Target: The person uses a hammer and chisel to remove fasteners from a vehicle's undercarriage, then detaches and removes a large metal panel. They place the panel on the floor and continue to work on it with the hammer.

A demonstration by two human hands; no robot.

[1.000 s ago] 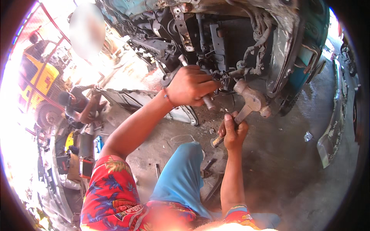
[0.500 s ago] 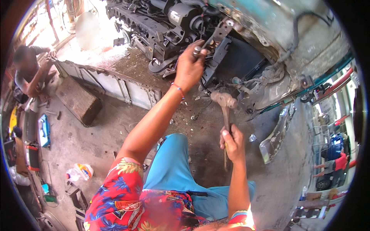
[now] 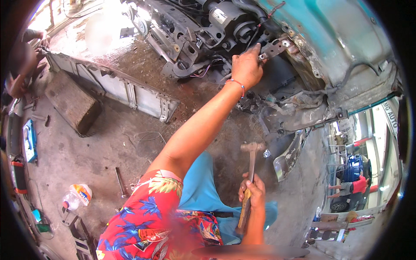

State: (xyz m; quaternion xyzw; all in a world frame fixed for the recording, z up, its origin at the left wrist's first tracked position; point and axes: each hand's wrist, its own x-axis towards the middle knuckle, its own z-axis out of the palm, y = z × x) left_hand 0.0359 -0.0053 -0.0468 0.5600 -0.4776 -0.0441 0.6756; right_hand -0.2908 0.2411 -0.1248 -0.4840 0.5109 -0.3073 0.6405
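What the left hand (image 3: pixel 247 71) holds is hidden by its fingers; right hand (image 3: pixel 255 190) covers part of the hammer (image 3: pixel 252 161); beyond the left grip, top edge crops the engine (image 3: pixel 223 17).

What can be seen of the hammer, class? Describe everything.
The hammer has a brownish, worn-looking metal head set crosswise on a slim shaft, greyish brown above and yellowish, seemingly wooden, below. The right hand grips it mid-shaft, above the floor, head pointing away from the wearer; the head touches nothing visible.

Head camera: above and behind the fingers (image 3: pixel 255 50), facing down
Floor (image 3: pixel 99 151): beyond them
Floral sleeve (image 3: pixel 143 212): nearer the lens than fingers
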